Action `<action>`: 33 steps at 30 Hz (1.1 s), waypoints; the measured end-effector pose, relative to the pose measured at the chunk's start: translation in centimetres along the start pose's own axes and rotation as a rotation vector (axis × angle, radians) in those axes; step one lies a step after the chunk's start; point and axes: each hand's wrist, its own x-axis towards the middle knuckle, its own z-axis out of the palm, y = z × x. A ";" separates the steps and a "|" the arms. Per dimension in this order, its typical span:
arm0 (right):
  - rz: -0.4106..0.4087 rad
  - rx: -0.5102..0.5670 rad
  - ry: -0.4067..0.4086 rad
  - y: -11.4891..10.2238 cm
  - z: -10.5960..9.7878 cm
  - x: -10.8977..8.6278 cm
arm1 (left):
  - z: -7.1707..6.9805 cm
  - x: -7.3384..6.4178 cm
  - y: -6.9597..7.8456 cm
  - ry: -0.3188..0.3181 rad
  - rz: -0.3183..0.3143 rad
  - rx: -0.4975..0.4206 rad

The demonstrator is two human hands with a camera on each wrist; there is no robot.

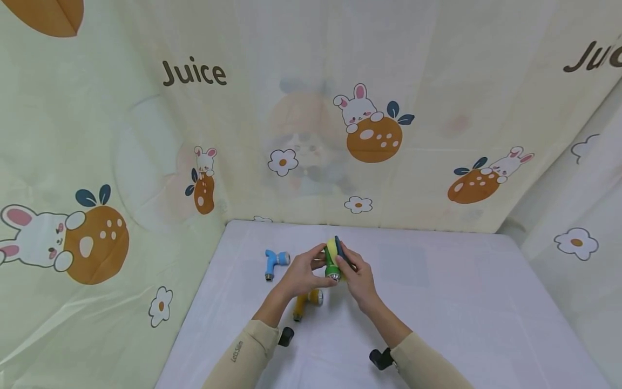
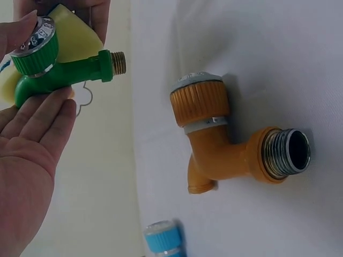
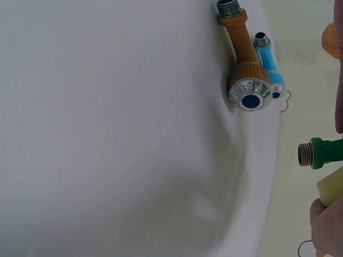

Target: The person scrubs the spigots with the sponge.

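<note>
My left hand (image 1: 301,274) holds a green tap (image 2: 72,75) above the table, its thumb on the tap's round knob and its fingers under the body. The tap's threaded end points out from the hand in the left wrist view. With my right hand (image 1: 358,275) I grip a yellow sponge (image 2: 76,35) with a dark backing, pressed against the side of the green tap. The sponge partly hides the tap in the head view. Below my left hand an orange-yellow tap (image 2: 211,150) lies on the table, and a blue tap (image 1: 272,263) lies farther left.
A white cloth covers the table (image 1: 461,302). Patterned curtains (image 1: 413,54) hang behind it and along both sides. Black wrist mounts (image 1: 381,359) stick out beside the sleeves.
</note>
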 end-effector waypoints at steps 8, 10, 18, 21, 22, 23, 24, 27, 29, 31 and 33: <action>-0.001 0.024 0.025 0.1 0.2 0.5 | 0.0 -0.1 0.6 0.008 -0.002 -0.046; 0.000 0.028 0.037 0.0 0.2 0.6 | 0.0 -0.1 0.7 0.007 -0.013 -0.054; 0.032 0.000 0.045 -0.1 0.3 0.6 | 0.3 -0.3 0.7 -0.002 -0.028 -0.044; 0.037 -0.016 0.048 -0.1 0.4 0.5 | 0.2 -0.3 0.6 0.006 -0.006 -0.051; 0.041 -0.017 0.055 -0.1 0.4 0.5 | 0.1 -0.3 0.5 0.014 -0.003 -0.048; 0.042 -0.017 0.061 -0.1 0.3 0.5 | 0.0 -0.2 0.4 0.029 0.000 -0.050; 0.039 -0.020 0.065 -0.1 0.3 0.5 | -0.1 -0.2 0.3 0.045 -0.001 -0.054; 0.026 -0.017 0.075 0.1 0.3 0.3 | -0.4 -0.2 -0.1 0.116 -0.001 -0.071; 0.002 -0.018 0.075 0.2 0.2 0.1 | -0.8 -0.2 -0.2 0.163 0.003 -0.101; -0.043 -0.016 0.069 0.3 0.1 -0.1 | -1.1 -0.1 -0.4 0.206 0.010 -0.137; -0.087 -0.012 0.048 -0.2 0.0 -0.5 | -1.5 -0.1 -0.5 0.241 0.014 -0.163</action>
